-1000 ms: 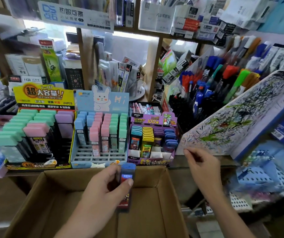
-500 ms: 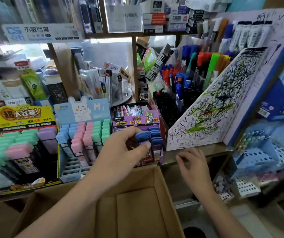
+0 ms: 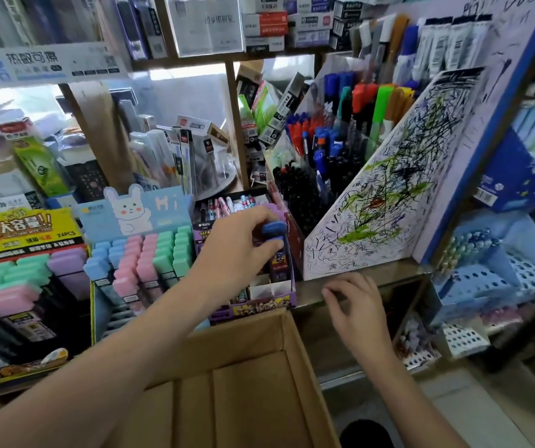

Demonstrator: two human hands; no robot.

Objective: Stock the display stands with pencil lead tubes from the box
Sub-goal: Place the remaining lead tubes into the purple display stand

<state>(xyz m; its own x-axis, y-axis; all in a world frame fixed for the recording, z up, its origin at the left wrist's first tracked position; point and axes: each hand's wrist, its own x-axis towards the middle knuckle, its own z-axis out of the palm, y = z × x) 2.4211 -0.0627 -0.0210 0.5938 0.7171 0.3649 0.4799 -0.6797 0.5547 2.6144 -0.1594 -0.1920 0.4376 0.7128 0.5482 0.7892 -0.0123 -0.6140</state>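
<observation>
- Fingers of the left hand: pinched on the blue cap of a pencil lead tube, thumb beneath, forefinger on top; tube upright over the right-hand column of the purple display stand; I cannot tell whether its foot is seated.
- Step, as I judge it: slotting one tube; next move calls for a straight press down, a release, then a reach to the cardboard box just in front of the stand.
- Right hand: fingers loosely bent, holding nothing; resting on the shelf edge right of the stand.
- Left of the stand: bunny-card stand of pastel tubes.
- Right of the stand: scribbled test board, close by; I rate it the likeliest thing to crowd the wrist.
</observation>
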